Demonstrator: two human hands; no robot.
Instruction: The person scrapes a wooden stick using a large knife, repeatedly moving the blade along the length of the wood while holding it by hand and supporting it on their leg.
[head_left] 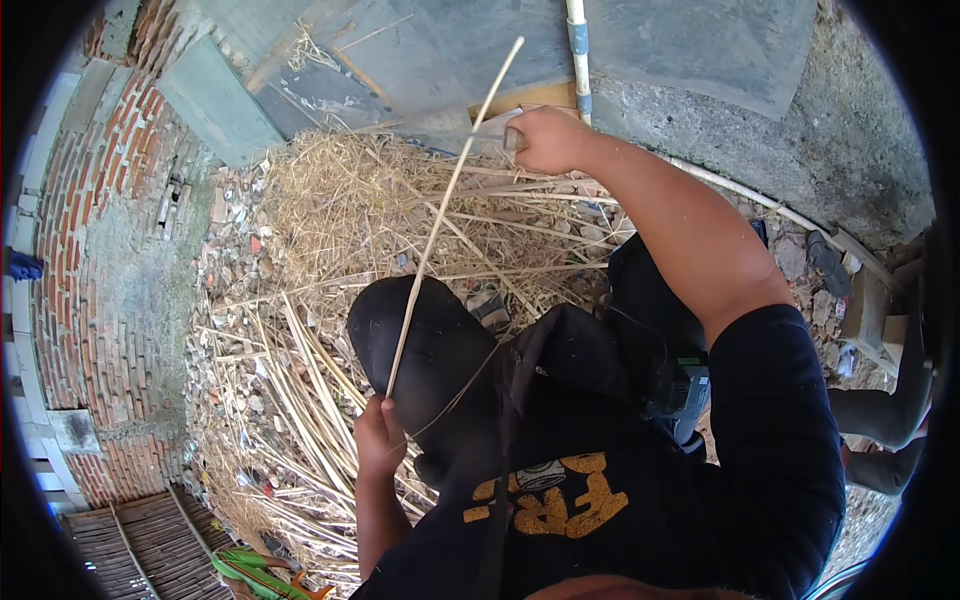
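My left hand (380, 436) is closed around the lower end of a long, thin, pale stick (433, 240), which looks like bamboo or cane. The stick slants up and away across my dark-clad knee (440, 335), its far end free in the air. Farther off on the right, my right hand (552, 140) grips the short handle of a knife (486, 136). Its thin blade points left and crosses the stick's upper part; whether it touches the stick I cannot tell.
Dry shavings (330, 195) heap up beyond my knees. Many pale sticks (310, 390) lie on the rubble to the left. A brick wall (100, 270) stands at left, and grey sheets (460, 50) with a white pipe (578, 50) at the far side. Another person's legs (885, 420) show at right.
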